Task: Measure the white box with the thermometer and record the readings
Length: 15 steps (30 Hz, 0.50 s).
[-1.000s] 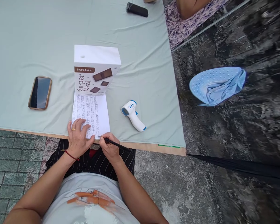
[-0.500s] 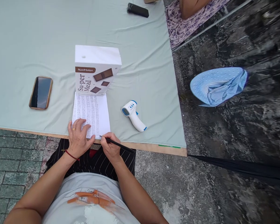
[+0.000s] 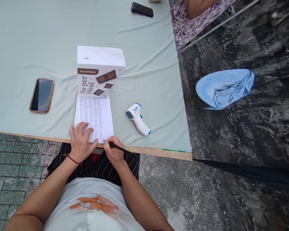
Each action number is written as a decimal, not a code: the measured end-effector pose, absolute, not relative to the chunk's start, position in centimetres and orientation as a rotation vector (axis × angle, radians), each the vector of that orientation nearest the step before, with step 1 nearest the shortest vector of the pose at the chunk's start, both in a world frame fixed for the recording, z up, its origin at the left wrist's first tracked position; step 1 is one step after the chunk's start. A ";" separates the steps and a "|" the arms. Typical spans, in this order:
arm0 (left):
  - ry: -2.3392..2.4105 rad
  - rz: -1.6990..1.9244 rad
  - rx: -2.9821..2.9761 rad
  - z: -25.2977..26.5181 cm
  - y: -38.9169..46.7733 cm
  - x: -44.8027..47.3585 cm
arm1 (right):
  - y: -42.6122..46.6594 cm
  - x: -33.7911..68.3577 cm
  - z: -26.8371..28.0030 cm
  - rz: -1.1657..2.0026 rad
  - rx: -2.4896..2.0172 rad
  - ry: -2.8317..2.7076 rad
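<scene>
A sheet of paper (image 3: 107, 118) covered in columns of small writing lies at the front edge of the table. My left hand (image 3: 82, 141) rests on its lower left part, fingers spread, with a ring and a red wrist cord. Pinched in my right hand (image 3: 114, 152) is a black pen (image 3: 120, 148), its tip at the paper's lower edge. A white NutriMotion box (image 3: 100, 72) stands upright on the far end of the sheet. To the right of the paper lies a white and blue infrared thermometer (image 3: 140, 122).
A phone (image 3: 41, 95) lies on the pale green tablecloth (image 3: 55, 38) at left. A black oblong case (image 3: 142, 9) sits at the far side. Beyond the table's right edge is a blue sun hat (image 3: 223, 88). Part of another person (image 3: 199, 6) shows at top right.
The view has shifted very slightly. Both hands, the pen and the paper look to be in the same places as before.
</scene>
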<state>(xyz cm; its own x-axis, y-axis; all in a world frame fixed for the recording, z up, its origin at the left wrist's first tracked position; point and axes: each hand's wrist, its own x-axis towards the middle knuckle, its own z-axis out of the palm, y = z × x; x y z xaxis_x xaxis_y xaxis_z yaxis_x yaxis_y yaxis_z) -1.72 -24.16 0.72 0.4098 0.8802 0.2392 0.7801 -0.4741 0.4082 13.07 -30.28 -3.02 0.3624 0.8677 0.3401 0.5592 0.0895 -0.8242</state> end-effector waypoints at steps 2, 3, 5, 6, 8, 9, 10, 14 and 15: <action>1.461 0.618 2.434 0.8 -24.3 -1.7 | -30.4 13.0 -2.9 0.367 -1.586 -1.239; 1.455 0.607 2.432 0.8 -24.3 -1.7 | -30.3 13.1 -2.7 0.358 -1.589 -1.199; 1.420 0.590 2.419 1.1 -24.3 -2.0 | -29.8 13.7 -2.3 0.321 -1.602 -1.174; 1.397 0.597 2.402 1.2 -24.1 -2.3 | -29.4 14.1 -2.0 0.293 -1.612 -1.208; 1.366 0.661 2.324 1.6 -23.0 -3.0 | -28.2 15.1 -1.5 0.214 -1.656 -1.327; 1.365 0.716 2.263 1.7 -22.1 -3.4 | -27.4 15.7 -1.3 0.168 -1.693 -1.386; 1.377 0.781 2.188 1.9 -20.8 -3.9 | -26.6 16.2 -1.1 0.133 -1.742 -1.438; 1.458 1.046 1.855 1.8 -13.6 -4.7 | -22.9 16.9 -0.4 0.219 -2.059 -1.566; 1.482 1.097 1.741 1.6 -11.6 -4.5 | -22.1 16.7 -0.2 0.272 -2.141 -1.584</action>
